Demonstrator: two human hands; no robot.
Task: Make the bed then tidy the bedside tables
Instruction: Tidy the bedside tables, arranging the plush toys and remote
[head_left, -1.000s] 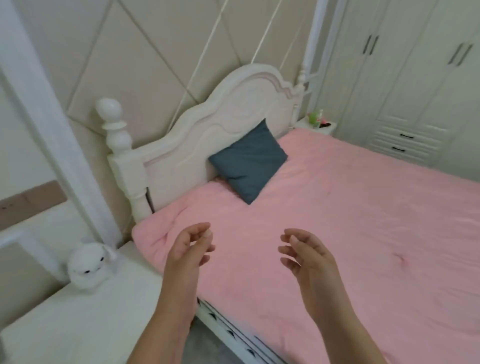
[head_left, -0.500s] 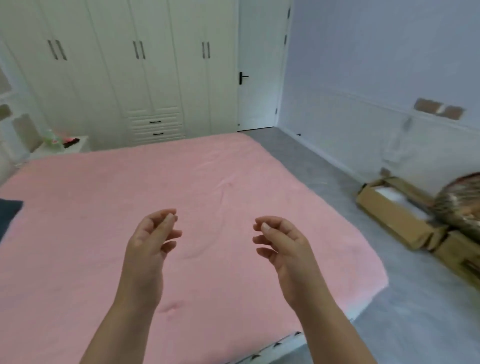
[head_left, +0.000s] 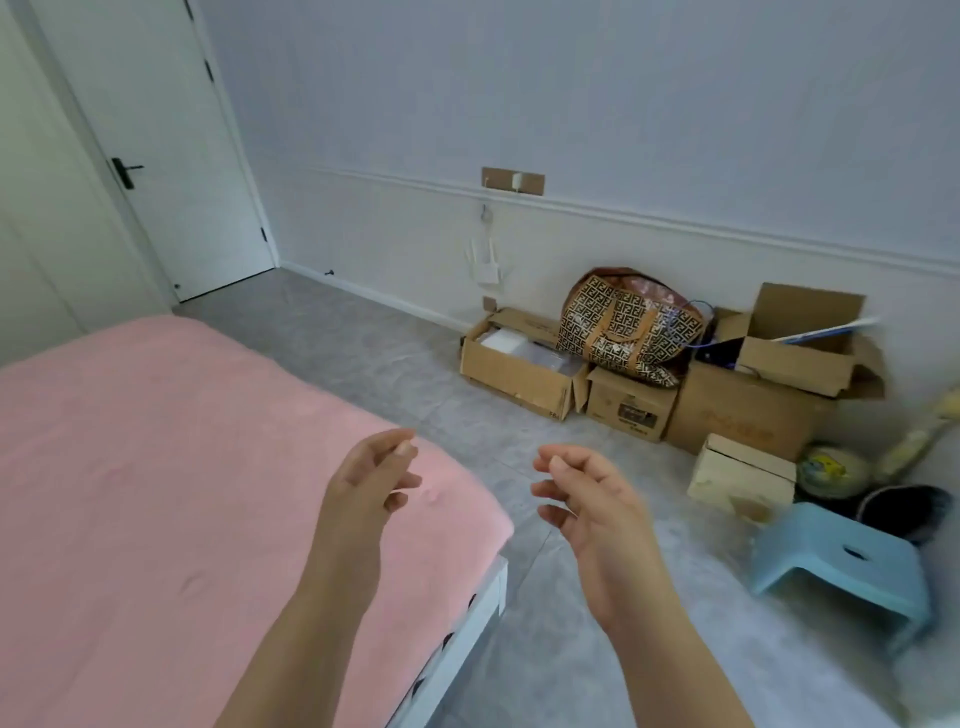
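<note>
Soft, even daylight fills the room, with faint shadows and no glare. Wide-angle bending curves the door (head_left: 156, 145) and wall rail; the blue stool (head_left: 852, 571) smears at the right edge.

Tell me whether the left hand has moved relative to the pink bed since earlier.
Yes. The left hand now hovers over the pink bed's foot corner, not near the headboard.

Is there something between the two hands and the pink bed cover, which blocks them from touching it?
Nothing visible does. The left hand hangs over the corner of the pink bed cover and the right hand over the grey floor beside it. Both hold nothing, with loosely curled fingers.
</note>
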